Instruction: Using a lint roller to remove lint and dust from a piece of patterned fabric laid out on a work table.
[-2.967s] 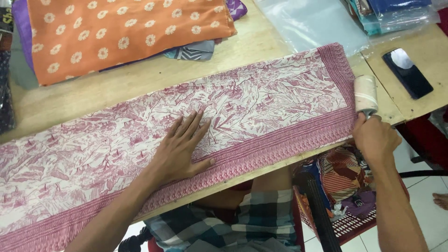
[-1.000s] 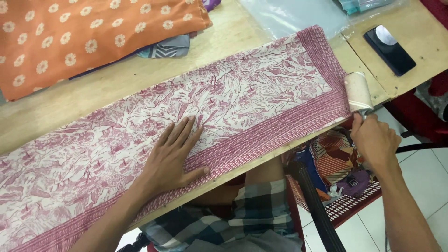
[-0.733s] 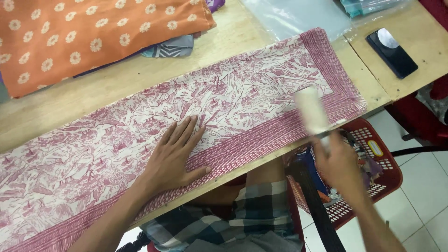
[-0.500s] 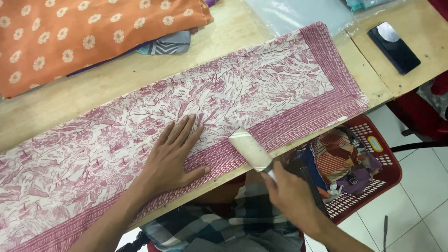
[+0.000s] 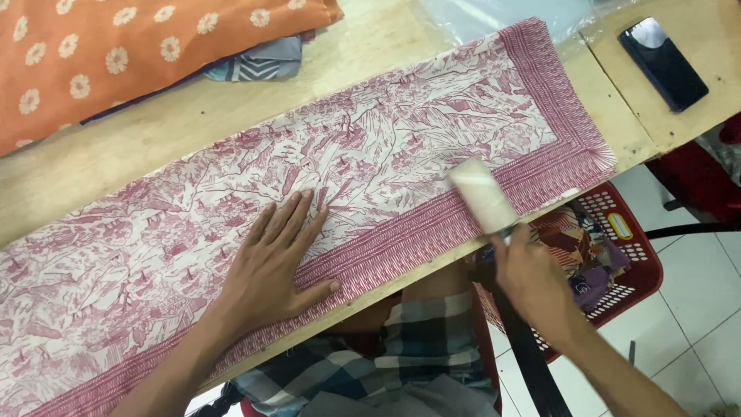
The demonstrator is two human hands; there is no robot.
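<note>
Five fingers [image 5: 297,220] of my left hand [image 5: 270,266] lay spread and flat on the cloth [image 5: 370,154], gripping nothing, only pinning the fabric to the table [image 5: 154,131]. My right hand [image 5: 532,278] was closed around the handle of the roller [image 5: 482,194], whose pale drum lay on the cloth's striped red border near the table's front edge. The cloth, white with a red drawn print, ran lengthwise across the table, its fringed end off to my right.

To do this well, I judged, the flat hand should keep the fabric taut so the drum did not drag it into folds. The drum ought to sit square on the weave, with even pressure, and run in straight overlapping passes. Close to the edge, lighter pressure would serve, since the border had little table beneath it.

Further out, an orange cloth [image 5: 154,46] with white flowers lay folded at the back of the table. A dark phone [image 5: 662,63] rested on a separate board to my right. A red basket [image 5: 617,255] of scraps stood below, on the tiled floor [image 5: 695,309].
</note>
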